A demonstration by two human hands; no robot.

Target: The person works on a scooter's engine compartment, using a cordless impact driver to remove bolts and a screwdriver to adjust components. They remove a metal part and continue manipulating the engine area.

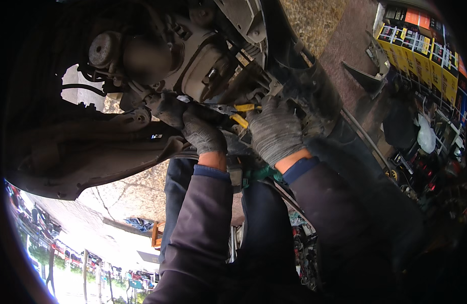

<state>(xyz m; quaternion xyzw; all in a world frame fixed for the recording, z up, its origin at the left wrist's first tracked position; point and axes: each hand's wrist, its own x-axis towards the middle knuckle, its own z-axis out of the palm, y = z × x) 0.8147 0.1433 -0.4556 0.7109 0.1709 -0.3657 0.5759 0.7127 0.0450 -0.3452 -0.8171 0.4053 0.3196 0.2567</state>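
Observation:
Both hands wear grey knit gloves and work among dusty parts under a vehicle. My right hand [275,130] is closed round a pair of pliers with yellow handle grips [245,108], whose grips stick out on its left side. The pliers' metal end points left, toward my other hand. My left hand [203,133] is curled against a dark, dirty part [168,109] below the large casing [200,71]. Its fingertips are hidden, so I cannot make out what lies in its grasp. A dark tube-like piece [216,115] runs between the two hands.
A curved dark panel [56,169] hangs at the left, and a black plastic cover [314,86] rises right of my hands. Yellow boxes [418,61] are stacked at the far right, above tools and a white plastic bag [426,134]. A green object [261,173] sits below my hands.

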